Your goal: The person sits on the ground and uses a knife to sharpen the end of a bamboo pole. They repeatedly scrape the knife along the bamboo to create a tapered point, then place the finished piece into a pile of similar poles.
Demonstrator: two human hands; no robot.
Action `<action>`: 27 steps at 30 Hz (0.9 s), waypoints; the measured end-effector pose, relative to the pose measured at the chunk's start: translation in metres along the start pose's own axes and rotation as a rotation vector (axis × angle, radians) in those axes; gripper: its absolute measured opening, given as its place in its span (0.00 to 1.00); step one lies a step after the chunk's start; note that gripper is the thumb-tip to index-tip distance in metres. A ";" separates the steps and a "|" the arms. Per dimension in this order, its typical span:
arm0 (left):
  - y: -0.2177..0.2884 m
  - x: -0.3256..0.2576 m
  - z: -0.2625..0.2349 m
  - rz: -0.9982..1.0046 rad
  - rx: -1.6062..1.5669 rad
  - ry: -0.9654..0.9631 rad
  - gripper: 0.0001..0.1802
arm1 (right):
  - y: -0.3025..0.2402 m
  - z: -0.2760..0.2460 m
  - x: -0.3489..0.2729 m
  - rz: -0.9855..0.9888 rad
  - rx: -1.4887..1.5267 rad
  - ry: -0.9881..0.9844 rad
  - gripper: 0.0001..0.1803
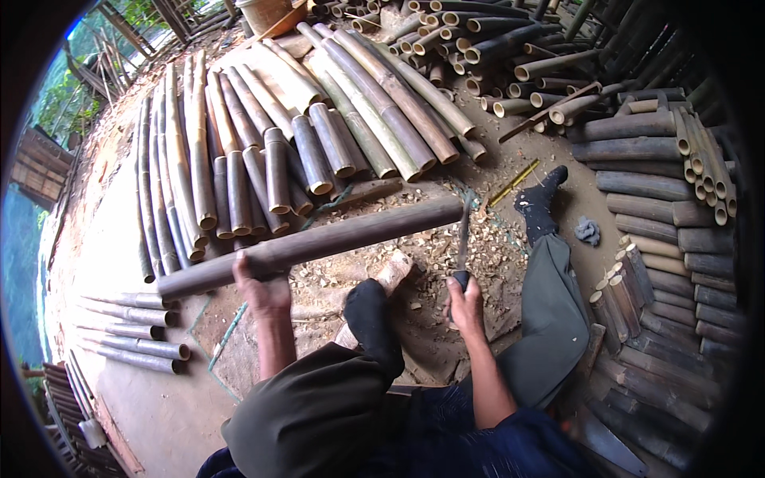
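Observation:
A long dark brown bamboo tube [351, 237] lies slantwise across the middle of the head view, its right end higher than its left. My left hand [265, 296] is closed round it from below, left of its middle. In my right hand [464, 306] is the black handle of a knife [463, 247]. Its narrow blade points up and away, close by the tube's right end; whether it touches cannot be made out. Beneath the tube, a pale piece of wood [392, 273] lies by my left foot in a black sock [371, 323], among wood shavings [496, 253].
Rows of cut bamboo [275, 171] lie ahead, with more poles [131, 327] at the left. Stacked bamboo [637, 207] lines the right. Near my right foot [543, 199] are a yellow measuring stick [514, 182] and a grey crumpled cloth [587, 231]. A saw blade [610, 442] lies lower right.

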State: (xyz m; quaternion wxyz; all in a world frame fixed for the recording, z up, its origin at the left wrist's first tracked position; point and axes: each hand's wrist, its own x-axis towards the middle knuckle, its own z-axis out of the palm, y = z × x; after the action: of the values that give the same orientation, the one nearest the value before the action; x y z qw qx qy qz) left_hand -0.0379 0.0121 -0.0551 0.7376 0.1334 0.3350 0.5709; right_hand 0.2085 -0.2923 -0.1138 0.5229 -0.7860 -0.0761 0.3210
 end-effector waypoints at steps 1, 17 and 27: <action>-0.023 -0.007 -0.002 -0.039 0.060 0.074 0.32 | -0.004 -0.004 0.001 0.088 0.057 0.016 0.16; -0.110 0.005 0.014 0.501 2.026 -0.654 0.39 | 0.010 0.019 0.008 0.291 0.420 0.004 0.16; -0.121 0.047 0.014 0.426 1.961 -0.791 0.36 | 0.023 0.012 0.011 0.311 0.498 -0.005 0.18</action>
State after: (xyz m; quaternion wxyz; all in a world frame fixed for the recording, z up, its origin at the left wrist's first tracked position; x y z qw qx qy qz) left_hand 0.0680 0.0203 -0.1312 0.2505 0.8968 0.3542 0.0868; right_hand 0.2052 -0.2882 -0.1409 0.6442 -0.6348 0.1250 0.4079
